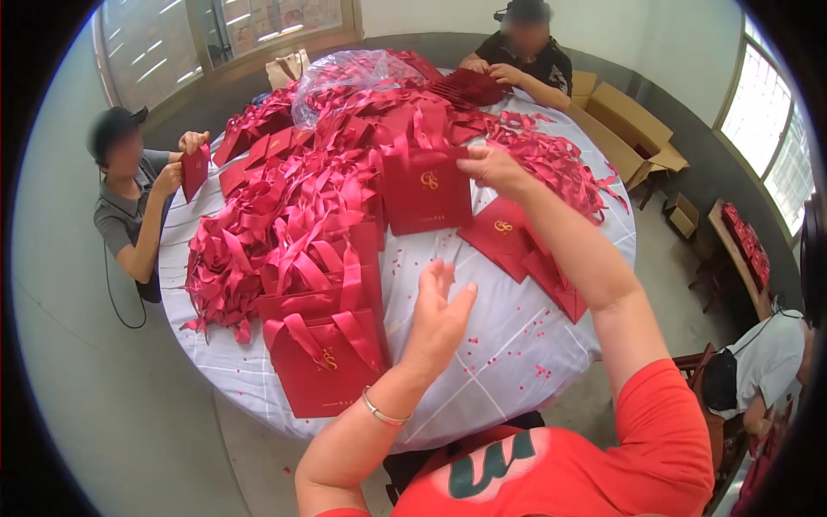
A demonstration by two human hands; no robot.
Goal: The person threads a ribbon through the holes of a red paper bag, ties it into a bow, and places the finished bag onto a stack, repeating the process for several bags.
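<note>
while held up: red gift bag [426, 194] at centre of frame, over the table [517, 345].
right hand [495, 168]: pinched shut on the bag's top right corner.
left hand [439, 319]: spread wide, holding nothing, just below the bag.
handling: probably light, stiff paper, easily creased; best taken by the top rim.
around: ribbon-handled bags [284, 241] heaped at left, flat bags [508, 237] at right, clear plastic [345, 73] at top.
in the way: loose ribbons [560, 164], likely to snag.

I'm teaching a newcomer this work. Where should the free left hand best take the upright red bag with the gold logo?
Probably its top left corner, coming from the left. The bag stands upright, face toward the wearer, the right hand pinches its top right corner, and the left hand hangs open below.
</note>
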